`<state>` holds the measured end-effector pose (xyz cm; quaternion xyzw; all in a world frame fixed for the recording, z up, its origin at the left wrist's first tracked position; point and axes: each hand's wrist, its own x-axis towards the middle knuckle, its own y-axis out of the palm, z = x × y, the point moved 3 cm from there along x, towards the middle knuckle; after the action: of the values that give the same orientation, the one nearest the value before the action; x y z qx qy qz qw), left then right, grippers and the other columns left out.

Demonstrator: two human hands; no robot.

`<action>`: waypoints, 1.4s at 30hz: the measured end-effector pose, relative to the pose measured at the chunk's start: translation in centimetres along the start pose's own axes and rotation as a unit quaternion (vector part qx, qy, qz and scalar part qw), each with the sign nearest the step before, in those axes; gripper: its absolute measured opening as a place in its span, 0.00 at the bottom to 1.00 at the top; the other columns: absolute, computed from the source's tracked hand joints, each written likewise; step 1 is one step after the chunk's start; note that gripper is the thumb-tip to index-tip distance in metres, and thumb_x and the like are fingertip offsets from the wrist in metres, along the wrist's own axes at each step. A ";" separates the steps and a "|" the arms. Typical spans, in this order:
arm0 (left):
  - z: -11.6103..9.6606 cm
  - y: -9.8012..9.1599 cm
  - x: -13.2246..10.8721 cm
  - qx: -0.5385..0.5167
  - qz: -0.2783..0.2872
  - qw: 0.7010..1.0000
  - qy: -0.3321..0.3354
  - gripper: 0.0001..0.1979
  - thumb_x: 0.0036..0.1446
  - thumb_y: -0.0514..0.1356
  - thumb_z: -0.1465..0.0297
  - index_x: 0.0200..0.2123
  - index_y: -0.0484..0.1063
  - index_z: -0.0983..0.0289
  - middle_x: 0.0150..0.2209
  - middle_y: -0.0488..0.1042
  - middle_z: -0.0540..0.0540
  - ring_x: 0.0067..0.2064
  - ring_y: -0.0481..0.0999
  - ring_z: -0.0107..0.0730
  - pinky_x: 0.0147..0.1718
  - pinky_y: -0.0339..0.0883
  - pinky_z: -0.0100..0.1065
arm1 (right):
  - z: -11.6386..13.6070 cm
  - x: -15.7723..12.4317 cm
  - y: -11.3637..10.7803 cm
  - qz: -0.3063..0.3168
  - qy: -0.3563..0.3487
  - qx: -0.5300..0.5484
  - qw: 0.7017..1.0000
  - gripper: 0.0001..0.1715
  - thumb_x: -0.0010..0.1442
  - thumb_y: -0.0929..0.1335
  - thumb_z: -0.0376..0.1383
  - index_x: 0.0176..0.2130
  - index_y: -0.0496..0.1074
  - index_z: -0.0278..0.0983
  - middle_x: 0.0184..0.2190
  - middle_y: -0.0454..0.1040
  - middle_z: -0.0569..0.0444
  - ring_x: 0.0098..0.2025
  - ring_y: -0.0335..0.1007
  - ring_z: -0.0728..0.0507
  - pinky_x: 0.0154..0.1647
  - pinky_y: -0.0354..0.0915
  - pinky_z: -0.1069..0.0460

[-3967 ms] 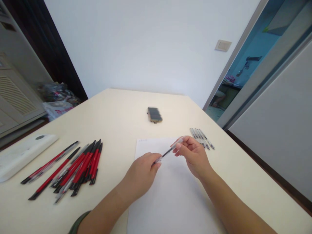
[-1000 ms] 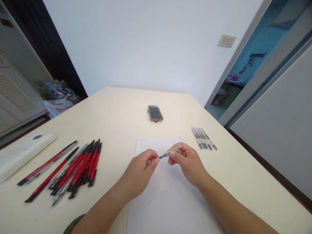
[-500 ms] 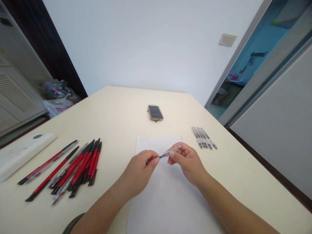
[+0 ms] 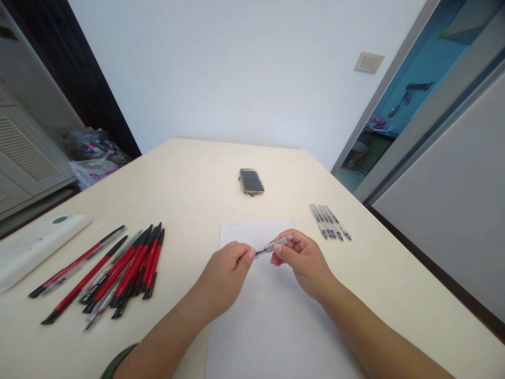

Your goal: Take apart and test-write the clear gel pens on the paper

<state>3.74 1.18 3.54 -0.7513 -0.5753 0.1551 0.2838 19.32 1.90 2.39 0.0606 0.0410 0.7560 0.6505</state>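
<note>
Scanning left to right: one white case (image 4: 35, 245), then a heap of red-black pens (image 4: 114, 271), roughly a dozen, overlapping, exact count unclear. Over one white sheet (image 4: 272, 326) the left hand (image 4: 226, 271) pinches one end of the clear pen (image 4: 274, 245), and the right hand (image 4: 303, 263) pinches the other. One phone (image 4: 251, 181) beyond. About six clear refills (image 4: 330, 222) in a row, far right.

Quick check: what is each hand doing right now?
Left hand: closed, pinching one end of the clear pen.
Right hand: closed, holding the same pen's barrel.

no legible txt, marks on paper (image 4: 272, 316) too small
</note>
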 end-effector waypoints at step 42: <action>0.3 -0.2 -0.2 0.011 -0.013 0.999 -0.029 0.10 0.52 0.51 0.62 0.28 0.63 0.62 0.24 0.63 0.46 0.27 0.62 0.26 0.25 0.53 0.27 | -0.1 0.0 -0.1 0.004 -0.006 -0.018 1.000 0.09 0.48 0.68 0.37 0.30 0.64 0.35 0.19 0.68 0.58 0.23 0.64 0.51 0.27 0.59 0.54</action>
<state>3.37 1.08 3.35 -0.7359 -0.5910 0.1797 0.2773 19.40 1.95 2.23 0.0541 0.0232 0.7590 0.6485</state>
